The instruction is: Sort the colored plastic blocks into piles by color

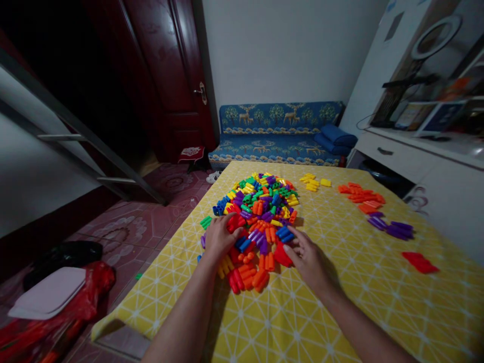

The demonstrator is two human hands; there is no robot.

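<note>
A large mixed pile of colourful plastic pieces lies on the yellow patterned tablecloth. My left hand rests on the pile's left side, its fingers curled at a red piece. At the right edge of the pile is my right hand, its thumb and fingers apart, beside a blue piece and a red piece. Farther right lie separate groups: yellow pieces, orange pieces, purple pieces and a red piece.
The table stands before a blue patterned sofa. A white cabinet is at the right. On the left are a metal ladder, a small stool and a red bag with a pale lid on the floor.
</note>
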